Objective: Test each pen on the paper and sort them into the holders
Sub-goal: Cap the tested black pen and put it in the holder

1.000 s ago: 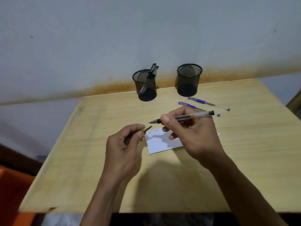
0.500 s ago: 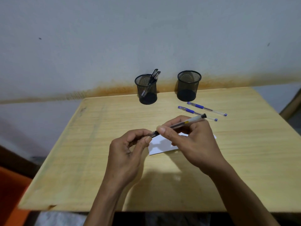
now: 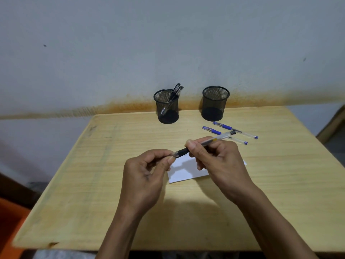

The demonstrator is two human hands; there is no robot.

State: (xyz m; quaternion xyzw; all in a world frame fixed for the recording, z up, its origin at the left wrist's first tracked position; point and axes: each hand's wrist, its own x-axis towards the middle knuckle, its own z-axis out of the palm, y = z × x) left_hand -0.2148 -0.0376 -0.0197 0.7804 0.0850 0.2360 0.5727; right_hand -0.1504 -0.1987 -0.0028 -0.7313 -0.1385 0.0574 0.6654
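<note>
The clear-barrelled pen with a black rubber grip [image 3: 203,144] is held in the air above the table, between both hands and just over the paper. Its long axis runs on a shallow diagonal: the writing end points down and to the left, toward the left hand, and the black end plug points up and to the right, toward the two pens lying on the table. The right hand [image 3: 220,161] pinches the barrel just behind the grip with thumb and forefinger, the other fingers curled under. The left hand [image 3: 145,176] is closed in a narrow pinch at the pen's tip end; a cap seems to be going on there, though the fingers hide it and I cannot tell for certain.

Under the hands lies the small white sheet of paper [image 3: 186,171], flat on the pale wooden table [image 3: 93,174] and partly covered by the right hand; any test marks on it are too faint to read.

As for progress, the left black wire-mesh holder [image 3: 166,107] already has two dark-capped pens [image 3: 174,93] leaning in it, while the right black wire-mesh holder [image 3: 215,102] looks empty. Two blue-grip clear pens [image 3: 230,132] lie side by side just in front of the right holder, apparently not yet tested. So I judge the task near its middle: two pens sorted, one in hand and probably bound for a holder, two left.
</note>
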